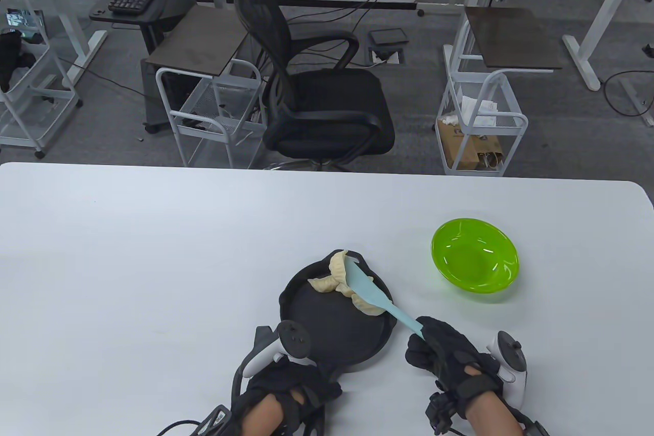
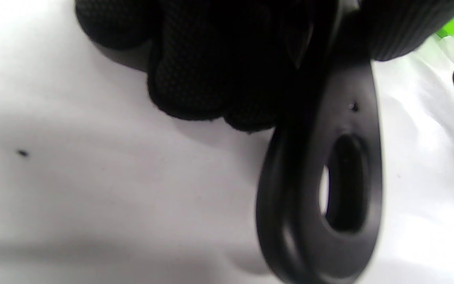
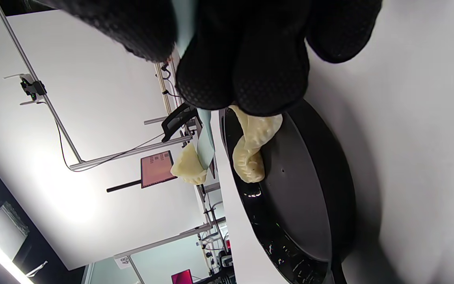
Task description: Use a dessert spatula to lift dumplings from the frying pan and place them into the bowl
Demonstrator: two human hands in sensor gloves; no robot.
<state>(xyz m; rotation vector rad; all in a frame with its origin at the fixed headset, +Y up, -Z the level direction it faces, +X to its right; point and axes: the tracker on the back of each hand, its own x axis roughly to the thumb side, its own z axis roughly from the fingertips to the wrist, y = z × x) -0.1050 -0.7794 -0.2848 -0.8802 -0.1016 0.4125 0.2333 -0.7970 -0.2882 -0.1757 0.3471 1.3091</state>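
Note:
A black frying pan (image 1: 352, 339) sits on the white table near the front edge. My left hand (image 1: 294, 385) grips its handle (image 2: 341, 189), fingers curled round it. My right hand (image 1: 426, 346) holds the handle of a light blue dessert spatula (image 1: 370, 295), whose blade reaches across the pan. One pale dumpling (image 1: 337, 262) rests against the blade tip at the pan's far rim, raised in the right wrist view (image 3: 189, 165). Two more dumplings (image 1: 321, 283) (image 1: 367, 306) lie in the pan. A green bowl (image 1: 475, 262) stands to the right of the pan with nothing in it.
The white table (image 1: 153, 262) stretches wide to the left and behind the pan. Beyond its far edge stand a black office chair (image 1: 317, 93) and white wire carts (image 1: 214, 114).

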